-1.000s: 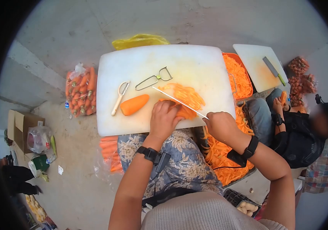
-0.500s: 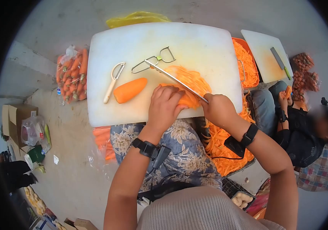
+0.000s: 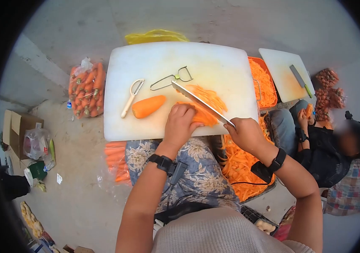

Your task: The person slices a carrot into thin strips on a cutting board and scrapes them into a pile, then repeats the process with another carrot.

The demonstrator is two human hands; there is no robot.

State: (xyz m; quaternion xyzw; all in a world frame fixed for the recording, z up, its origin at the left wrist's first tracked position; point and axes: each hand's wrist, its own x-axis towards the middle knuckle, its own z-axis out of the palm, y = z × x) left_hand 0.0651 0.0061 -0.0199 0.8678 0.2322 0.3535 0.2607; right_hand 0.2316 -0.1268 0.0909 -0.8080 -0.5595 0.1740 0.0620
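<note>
My right hand [image 3: 246, 134] is wrapped round the handle of a knife [image 3: 200, 101], whose long blade slants up and left across the board. Curled fingers of my left hand [image 3: 180, 126] press a stack of carrot slices [image 3: 205, 118] onto the white cutting board [image 3: 146, 59], just beside the blade. Beyond the blade lies a heap of thin carrot shreds [image 3: 213, 99]. To the left of my left hand rest a peeled carrot [image 3: 148, 106], a peeler with a cream handle [image 3: 128, 105] and a wire-framed peeler with a green part [image 3: 176, 77].
A bag of carrots [image 3: 88, 90] stands left of the board. Right of it are an orange tray [image 3: 274, 90] of shreds and a crate of carrot shreds [image 3: 243, 168] by my leg. A co-worker [image 3: 331, 147] sits right, near another board [image 3: 281, 63] with a green-handled knife [image 3: 301, 80].
The view has shifted, so the board appears lower. The knife blade has tilted, showing more of its flat side. My left hand stays on the carrot slices.
</note>
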